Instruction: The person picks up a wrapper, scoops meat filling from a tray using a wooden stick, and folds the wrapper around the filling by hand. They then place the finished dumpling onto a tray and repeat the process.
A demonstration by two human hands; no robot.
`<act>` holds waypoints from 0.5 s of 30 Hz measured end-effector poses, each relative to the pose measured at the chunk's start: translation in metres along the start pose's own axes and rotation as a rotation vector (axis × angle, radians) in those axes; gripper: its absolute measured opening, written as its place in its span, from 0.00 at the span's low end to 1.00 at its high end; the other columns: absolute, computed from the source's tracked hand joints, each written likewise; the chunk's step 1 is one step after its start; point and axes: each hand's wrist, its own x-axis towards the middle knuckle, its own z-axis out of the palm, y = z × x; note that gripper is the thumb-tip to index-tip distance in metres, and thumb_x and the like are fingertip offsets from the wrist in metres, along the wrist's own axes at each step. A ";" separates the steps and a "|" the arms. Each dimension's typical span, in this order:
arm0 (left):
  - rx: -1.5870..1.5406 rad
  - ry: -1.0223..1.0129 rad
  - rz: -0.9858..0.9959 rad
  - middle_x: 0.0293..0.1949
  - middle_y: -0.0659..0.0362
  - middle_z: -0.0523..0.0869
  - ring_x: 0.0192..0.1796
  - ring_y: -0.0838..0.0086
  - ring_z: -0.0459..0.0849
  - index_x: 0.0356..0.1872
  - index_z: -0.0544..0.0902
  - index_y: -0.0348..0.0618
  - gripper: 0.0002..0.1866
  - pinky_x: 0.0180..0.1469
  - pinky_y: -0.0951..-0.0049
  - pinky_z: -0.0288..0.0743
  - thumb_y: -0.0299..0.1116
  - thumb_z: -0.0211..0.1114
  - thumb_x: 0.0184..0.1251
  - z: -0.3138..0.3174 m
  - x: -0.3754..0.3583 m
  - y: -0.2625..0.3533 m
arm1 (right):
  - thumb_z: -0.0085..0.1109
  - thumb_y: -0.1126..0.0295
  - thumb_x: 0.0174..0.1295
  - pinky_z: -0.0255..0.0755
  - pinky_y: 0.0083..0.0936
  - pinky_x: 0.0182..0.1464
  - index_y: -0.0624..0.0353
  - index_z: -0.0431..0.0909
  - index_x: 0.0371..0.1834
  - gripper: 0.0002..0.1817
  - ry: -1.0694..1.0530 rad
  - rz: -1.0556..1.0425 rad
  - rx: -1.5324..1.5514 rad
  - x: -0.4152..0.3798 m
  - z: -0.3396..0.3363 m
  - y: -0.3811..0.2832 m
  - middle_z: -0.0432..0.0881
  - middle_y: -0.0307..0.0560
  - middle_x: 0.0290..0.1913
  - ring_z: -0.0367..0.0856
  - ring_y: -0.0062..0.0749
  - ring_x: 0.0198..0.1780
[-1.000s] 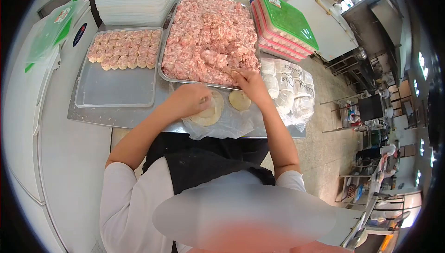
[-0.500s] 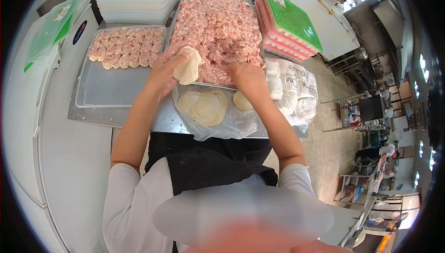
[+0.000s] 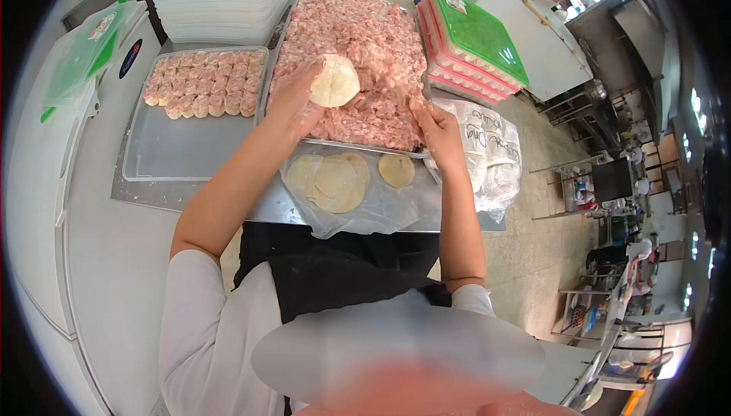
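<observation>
- You're in a large-scale food kitchen.
- Your metal desk (image 3: pixel 280 206) carries bulk meat (image 3: pixel 350 27) and dough (image 3: pixel 397 171).
- Around you: stacked tubs (image 3: pixel 225 4), green-lidded boxes (image 3: pixel 487 35), metal racks (image 3: pixel 569 184).

White appliance (image 3: pixel 106 279) with dark oval badge (image 3: pixel 130 59), pale floor (image 3: pixel 525 279), bright lights (image 3: pixel 694 244)

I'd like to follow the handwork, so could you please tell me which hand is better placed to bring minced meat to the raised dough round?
Probably the right: the right hand is at the minced meat, while the left hand supports the dough round.
</observation>
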 end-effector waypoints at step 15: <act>-0.278 0.090 0.042 0.53 0.49 0.78 0.57 0.62 0.78 0.60 0.69 0.32 0.33 0.62 0.58 0.71 0.56 0.41 0.75 0.018 0.025 -0.012 | 0.57 0.64 0.64 0.74 0.41 0.30 0.57 0.80 0.47 0.12 0.112 -0.434 -0.951 -0.022 0.005 -0.049 0.82 0.53 0.35 0.82 0.51 0.33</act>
